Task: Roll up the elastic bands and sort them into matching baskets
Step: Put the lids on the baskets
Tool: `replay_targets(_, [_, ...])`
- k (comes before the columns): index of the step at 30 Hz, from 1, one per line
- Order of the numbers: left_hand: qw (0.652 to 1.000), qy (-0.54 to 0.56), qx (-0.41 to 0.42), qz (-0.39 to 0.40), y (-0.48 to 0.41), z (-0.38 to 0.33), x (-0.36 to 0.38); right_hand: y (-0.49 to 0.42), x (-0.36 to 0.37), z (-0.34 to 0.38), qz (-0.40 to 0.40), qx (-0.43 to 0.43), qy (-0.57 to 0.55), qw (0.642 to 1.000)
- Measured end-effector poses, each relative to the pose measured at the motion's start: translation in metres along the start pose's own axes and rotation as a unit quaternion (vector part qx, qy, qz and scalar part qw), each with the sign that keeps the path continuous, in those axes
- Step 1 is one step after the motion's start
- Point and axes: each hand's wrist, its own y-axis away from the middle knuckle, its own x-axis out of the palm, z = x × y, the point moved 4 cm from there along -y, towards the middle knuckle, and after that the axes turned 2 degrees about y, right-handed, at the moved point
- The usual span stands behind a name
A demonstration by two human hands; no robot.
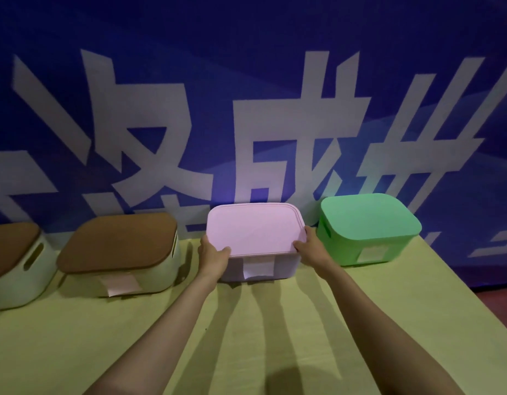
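**Both hands on the pink lid (255, 226)**

Your forearms stretch across the table (246, 343) toward its far edge. Your left hand (213, 253) curls round the lid's near left corner, thumb on top. Your right hand (307, 248) clasps the near right corner. The lid lies over the pink basket (286, 266), which stands at the far edge between a brown-lidded white basket (152, 277) and a green basket (369, 232).

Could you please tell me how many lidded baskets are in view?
4, in a row: a cut-off white basket at the left edge, a second white basket beside it, the pink basket, the green basket. More may sit beyond the left edge.
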Motion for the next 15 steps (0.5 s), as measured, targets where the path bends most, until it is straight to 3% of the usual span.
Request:
replay_targets(10, [0.999, 0.03, -0.022, 0.022, 0.001, -0.001, -0.006, -0.006, -0.005, 0.006, -0.001, 0.001, -0.021, 1.0])
replay_targets(15, [0.997, 0.053, -0.035, 0.033, 0.013, -0.002, -0.034, 0.009, 0.005, 0.042, -0.025, -0.063, 0.017, 0.998])
